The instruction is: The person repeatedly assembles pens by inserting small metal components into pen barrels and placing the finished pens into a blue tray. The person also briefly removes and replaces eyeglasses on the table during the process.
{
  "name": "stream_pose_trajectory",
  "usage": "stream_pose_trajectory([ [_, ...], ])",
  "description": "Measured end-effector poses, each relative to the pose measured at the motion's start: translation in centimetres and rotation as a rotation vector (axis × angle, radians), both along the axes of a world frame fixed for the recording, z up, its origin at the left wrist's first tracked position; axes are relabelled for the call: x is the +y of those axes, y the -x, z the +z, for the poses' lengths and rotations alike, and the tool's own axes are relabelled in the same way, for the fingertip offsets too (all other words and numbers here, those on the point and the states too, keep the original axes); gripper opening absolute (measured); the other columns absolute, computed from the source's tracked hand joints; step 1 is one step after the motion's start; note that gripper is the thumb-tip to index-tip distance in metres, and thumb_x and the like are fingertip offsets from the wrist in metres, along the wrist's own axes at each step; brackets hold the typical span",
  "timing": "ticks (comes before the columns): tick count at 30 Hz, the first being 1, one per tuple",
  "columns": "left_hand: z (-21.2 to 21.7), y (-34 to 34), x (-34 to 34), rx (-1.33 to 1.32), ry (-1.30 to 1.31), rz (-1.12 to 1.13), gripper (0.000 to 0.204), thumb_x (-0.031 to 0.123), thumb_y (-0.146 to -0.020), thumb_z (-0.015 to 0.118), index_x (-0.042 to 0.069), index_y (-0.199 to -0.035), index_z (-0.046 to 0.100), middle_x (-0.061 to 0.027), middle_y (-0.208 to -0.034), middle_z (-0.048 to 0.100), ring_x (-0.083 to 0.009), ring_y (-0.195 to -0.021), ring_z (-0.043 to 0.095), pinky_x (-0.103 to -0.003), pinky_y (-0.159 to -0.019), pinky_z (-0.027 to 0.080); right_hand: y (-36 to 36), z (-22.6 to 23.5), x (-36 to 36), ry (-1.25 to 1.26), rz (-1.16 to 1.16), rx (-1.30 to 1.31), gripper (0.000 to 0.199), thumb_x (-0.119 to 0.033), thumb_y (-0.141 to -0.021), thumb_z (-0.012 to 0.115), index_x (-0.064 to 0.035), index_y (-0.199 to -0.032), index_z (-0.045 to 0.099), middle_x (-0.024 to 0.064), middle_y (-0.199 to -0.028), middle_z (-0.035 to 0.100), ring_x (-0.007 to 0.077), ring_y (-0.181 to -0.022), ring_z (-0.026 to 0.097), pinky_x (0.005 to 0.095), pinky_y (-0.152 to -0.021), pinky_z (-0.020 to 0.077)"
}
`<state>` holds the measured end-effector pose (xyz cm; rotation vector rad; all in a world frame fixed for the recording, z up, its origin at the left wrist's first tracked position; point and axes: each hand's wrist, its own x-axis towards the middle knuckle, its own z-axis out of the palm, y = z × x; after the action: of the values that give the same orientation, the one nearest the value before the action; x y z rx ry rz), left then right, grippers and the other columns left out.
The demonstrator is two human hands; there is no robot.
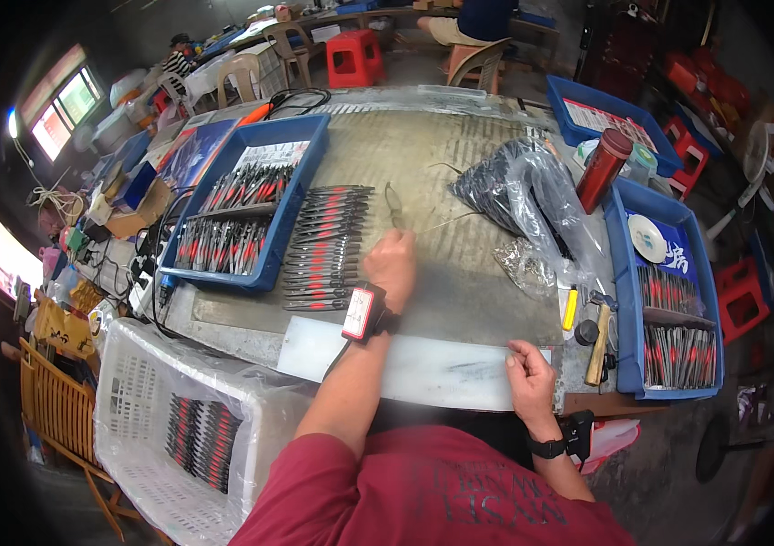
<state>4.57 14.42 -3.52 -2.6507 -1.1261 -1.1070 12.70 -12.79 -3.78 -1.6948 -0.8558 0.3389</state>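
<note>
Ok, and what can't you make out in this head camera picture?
In the head view:
Left hand: fingertips and anything they hold, hidden by its own back.
Right hand: too small to tell if it pinches anything.
Clear plastic bag: what's inside, obscured by folds and glare.
Seated person: head, cut off by the upper edge.

Light comes from the left, where the upper window glows and the lower bright opening burns out to white. The surface is moderately lit, its shadows soft; the clear bag catches small glints. Further back it is dim. Straight lines bend outward (the corners go black), and detail softens there.
</note>
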Motion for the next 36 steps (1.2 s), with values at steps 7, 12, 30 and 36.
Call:
stream_pose_trajectory([
  [7, -0.2, -1.1, 1.4, -0.016, 0.038, -0.011, 0.006, 0.005, -0.079, 0.052, 0.007, -0.077, 0.057, -0.0117, -0.079, 0.057, -0.0340, -0.073, 0.061, -0.043, -0.060, 0.050, 0.0, -0.2, -0.1, -0.014, -0.003, 0.029, 0.021, -0.005, -0.084, 0.060, 0.0010, -0.104, 0.061, 0.0049, -0.072, 0.059, 0.0102, -0.065, 0.053, 0.0252, -0.059, 0.0436],
  [12, 0.4, -1.8, 2.1, 0.057, 0.171, -0.021, 0.019, 0.003, -0.079, 0.050, 0.008, -0.095, 0.059, -0.0146, -0.093, 0.059, -0.0359, -0.085, 0.058, -0.044, -0.071, 0.050, 0.1, -0.2, -0.1, -0.043, 0.003, 0.075, 0.021, -0.006, -0.086, 0.059, 0.0007, -0.106, 0.061, 0.0013, -0.074, 0.057, 0.0070, -0.066, 0.050, 0.0224, -0.059, 0.0422],
  [30, 6.6, 6.8, 4.4, -0.223, 0.179, 0.210, 0.020, 0.011, -0.083, 0.058, 0.003, -0.100, 0.060, -0.0177, -0.093, 0.062, -0.0357, -0.088, 0.060, -0.043, -0.077, 0.048, -0.2, -0.5, -0.3, -0.027, 0.017, 0.153, 0.022, -0.005, -0.089, 0.054, 0.0021, -0.110, 0.058, -0.0013, -0.080, 0.056, 0.0054, -0.073, 0.049, 0.0205, -0.066, 0.0407],
  [36, 8.8, 7.8, 8.7, -0.168, 0.146, 0.380, 0.022, 0.015, -0.082, 0.057, 0.005, -0.102, 0.057, -0.0186, -0.098, 0.061, -0.0362, -0.093, 0.059, -0.046, -0.080, 0.047, -0.7, -1.2, -0.5, -0.055, 0.011, 0.188, 0.023, -0.003, -0.088, 0.053, 0.0043, -0.110, 0.058, 0.0038, -0.090, 0.061, 0.0096, -0.082, 0.054, 0.0233, -0.075, 0.0439],
])
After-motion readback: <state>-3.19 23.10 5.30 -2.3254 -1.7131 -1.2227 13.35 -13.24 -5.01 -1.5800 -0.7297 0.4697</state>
